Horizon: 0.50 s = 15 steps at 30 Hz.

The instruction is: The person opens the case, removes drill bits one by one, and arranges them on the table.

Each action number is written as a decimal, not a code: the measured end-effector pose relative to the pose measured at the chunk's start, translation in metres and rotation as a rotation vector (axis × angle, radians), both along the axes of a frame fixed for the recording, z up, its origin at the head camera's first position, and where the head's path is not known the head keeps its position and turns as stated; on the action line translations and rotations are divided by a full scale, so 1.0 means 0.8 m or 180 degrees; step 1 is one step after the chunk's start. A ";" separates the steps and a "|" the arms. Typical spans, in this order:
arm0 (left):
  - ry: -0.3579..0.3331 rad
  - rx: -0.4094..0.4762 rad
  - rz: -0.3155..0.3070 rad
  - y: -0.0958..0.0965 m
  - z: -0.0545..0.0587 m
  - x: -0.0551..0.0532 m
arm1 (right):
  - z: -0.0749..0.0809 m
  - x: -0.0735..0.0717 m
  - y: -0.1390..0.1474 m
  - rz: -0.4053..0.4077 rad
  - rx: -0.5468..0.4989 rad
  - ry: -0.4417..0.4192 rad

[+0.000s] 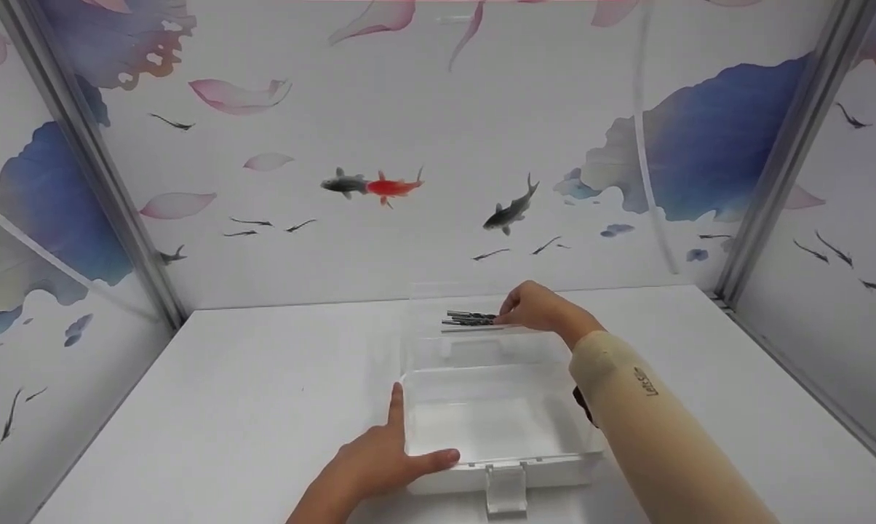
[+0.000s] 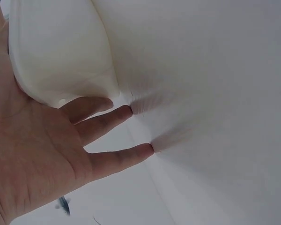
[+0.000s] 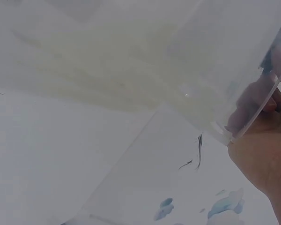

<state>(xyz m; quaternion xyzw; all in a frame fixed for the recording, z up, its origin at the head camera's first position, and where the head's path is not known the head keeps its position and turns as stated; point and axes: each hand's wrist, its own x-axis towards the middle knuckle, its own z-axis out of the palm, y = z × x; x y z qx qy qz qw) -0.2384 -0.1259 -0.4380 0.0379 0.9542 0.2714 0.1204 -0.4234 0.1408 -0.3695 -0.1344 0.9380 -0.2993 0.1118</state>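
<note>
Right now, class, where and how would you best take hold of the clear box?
The clear box is probably best held at its near-left corner, coming from the left: two upright walls meet there to brace against. The latch sits mid-front, and the right forearm covers part of the right side.

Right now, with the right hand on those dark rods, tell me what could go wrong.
The right hand has the thin dark rods near one end, so the bundle might fan out or slip. The open clear lid is close to that hand and could get knocked. If it swung shut, it might catch the left hand, whose thumb lies over the front edge of the box.
</note>
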 end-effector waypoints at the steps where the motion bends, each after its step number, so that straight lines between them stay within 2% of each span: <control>1: -0.0002 -0.0005 -0.0001 0.000 0.000 0.000 | 0.000 0.000 0.000 0.0005 -0.0013 0.0007; 8: -0.0032 0.0028 -0.0008 0.000 -0.004 -0.001 | -0.004 0.002 0.005 0.0047 -0.0102 0.0057; 15: 0.0016 0.0058 -0.0022 -0.002 -0.003 -0.001 | -0.003 0.001 0.013 0.0039 -0.0353 -0.0087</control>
